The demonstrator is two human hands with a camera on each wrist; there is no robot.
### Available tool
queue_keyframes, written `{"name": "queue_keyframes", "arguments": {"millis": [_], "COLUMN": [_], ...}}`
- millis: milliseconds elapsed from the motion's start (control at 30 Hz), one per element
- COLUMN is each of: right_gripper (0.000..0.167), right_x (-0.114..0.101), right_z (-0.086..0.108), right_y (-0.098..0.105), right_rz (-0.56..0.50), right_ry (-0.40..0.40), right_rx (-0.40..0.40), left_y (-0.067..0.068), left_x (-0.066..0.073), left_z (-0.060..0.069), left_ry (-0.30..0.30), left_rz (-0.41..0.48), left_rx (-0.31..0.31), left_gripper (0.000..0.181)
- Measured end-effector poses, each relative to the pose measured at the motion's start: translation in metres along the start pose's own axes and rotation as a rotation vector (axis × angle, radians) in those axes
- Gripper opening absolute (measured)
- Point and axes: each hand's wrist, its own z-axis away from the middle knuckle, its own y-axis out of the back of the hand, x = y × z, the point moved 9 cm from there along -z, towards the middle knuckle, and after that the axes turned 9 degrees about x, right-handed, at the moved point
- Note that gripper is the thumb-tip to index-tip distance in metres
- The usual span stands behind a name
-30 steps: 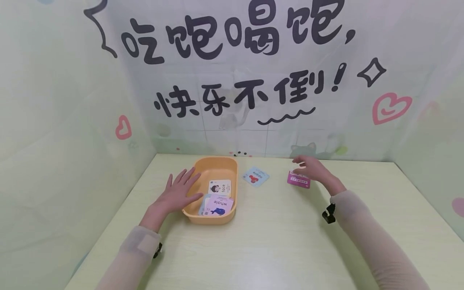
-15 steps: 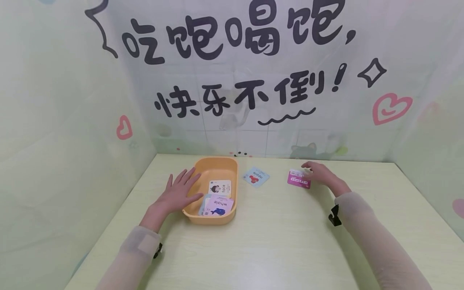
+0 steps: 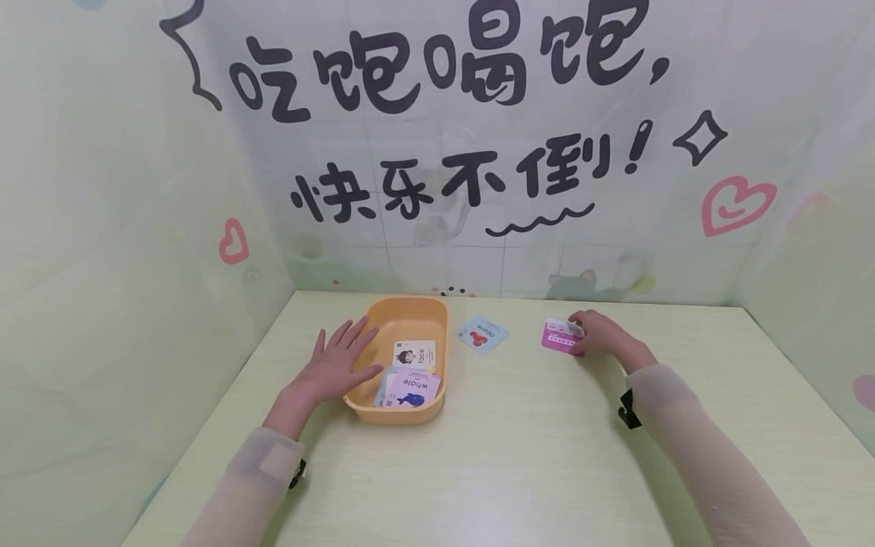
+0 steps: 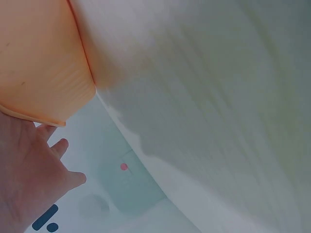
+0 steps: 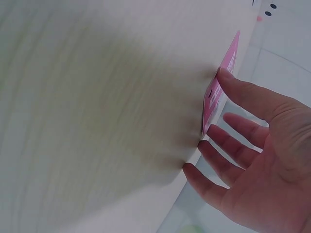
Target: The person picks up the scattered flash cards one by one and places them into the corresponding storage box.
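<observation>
My left hand lies with spread fingers on the left rim of an orange plastic basket; in the left wrist view the hand is against the basket's rim. Inside the basket lie several picture cards, among them a "face" card and a purple "whale" card. At the right, my right hand holds the right end of a pink card. The right wrist view has thumb and fingertips of the hand at the edges of the pink card, which is close to the tabletop.
A blue "apple" card lies on the pale wooden table between the basket and the pink card. Behind the table's far edge hangs a printed white cloth, with cloth walls on both sides.
My right hand drew back to the right from over the pink card, then lowered, and its thumb and fingers closed at the card's right end. The left hand stays on the basket.
</observation>
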Motion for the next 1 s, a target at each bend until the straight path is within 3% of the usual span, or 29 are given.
{"name": "queue_keyframes", "arguments": {"millis": [333,600,833,1000], "right_gripper": [0.077,0.039,0.033,0.032], "right_x": [0.005,0.007,0.004,0.001], "right_z": [0.000,0.000,0.004,0.002], "right_y": [0.003,0.014,0.017,0.022], "right_rz": [-0.018,-0.113,-0.307,-0.432], "right_ry": [-0.076,-0.045,-0.158,-0.178], "right_rx": [0.032,0.103,0.059,0.053], "left_y": [-0.001,-0.001,0.000,0.002], "left_x": [-0.001,-0.001,0.000,0.001], "left_z": [0.000,0.000,0.000,0.000], "left_ry": [0.005,0.005,-0.001,-0.006], "left_rz": [-0.002,-0.006,-0.005,-0.002], "left_rx": [-0.004,-0.001,0.003,0.006], "left_gripper": [0.076,0.076,0.076,0.076]}}
